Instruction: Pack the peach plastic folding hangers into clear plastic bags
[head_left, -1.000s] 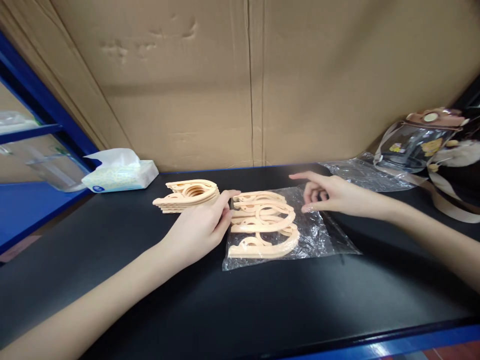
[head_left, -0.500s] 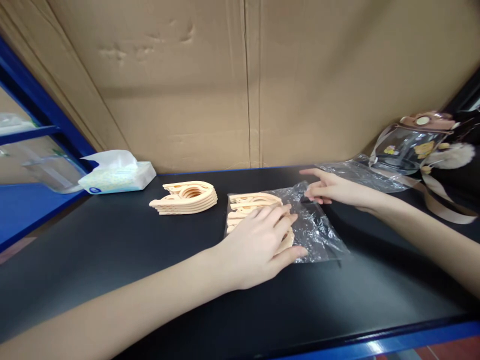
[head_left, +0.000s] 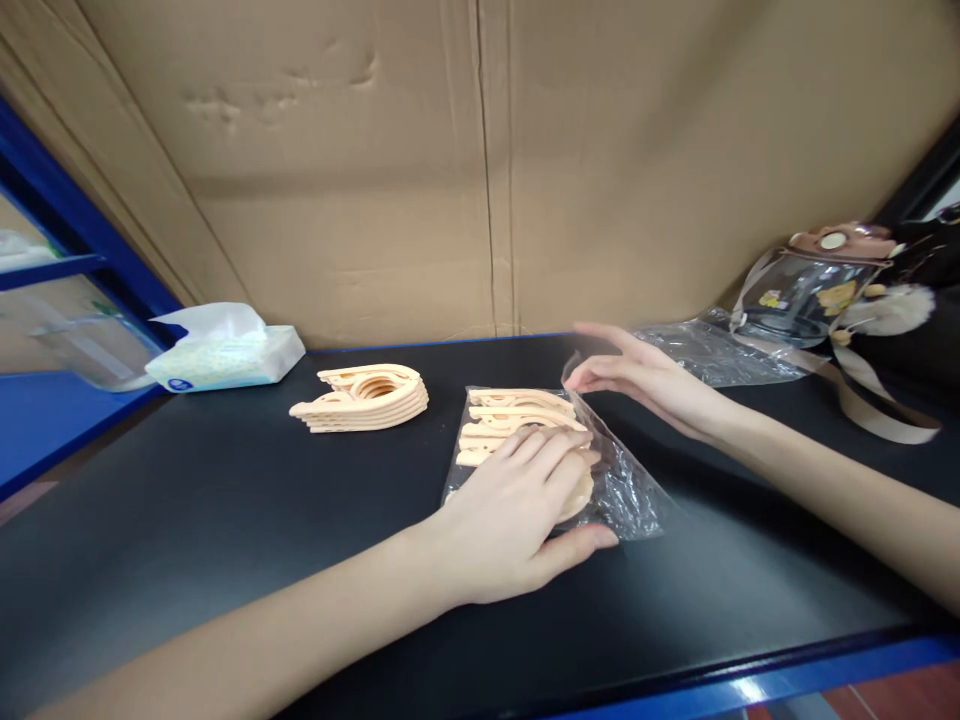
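Observation:
A clear plastic bag [head_left: 634, 495] lies on the black table with several beige plastic pieces [head_left: 521, 410] inside, which look like folded clothes hangers. Across their near part my left hand [head_left: 517, 500] rests flat, fingers stretched out and thumb pointing right, hiding some of them. At the bag's far right corner, my right hand [head_left: 645, 375] pinches the film between thumb and fingers, lifting that edge and folding it over. A neat stack of the same beige pieces [head_left: 367, 400] stands to the left of the bag, apart from both hands.
A tissue pack [head_left: 232, 355] sits at the back left near a blue metal frame [head_left: 131, 250]. At the back right are another clear plastic bag [head_left: 697, 350] and a drinking bottle [head_left: 806, 290] with a strap [head_left: 877, 415]. Cardboard [head_left: 337, 200] stands behind the table.
My right hand has moved left and taken hold of the bag's edge, drawing the loose film up and leftward. My left hand stays on the bag.

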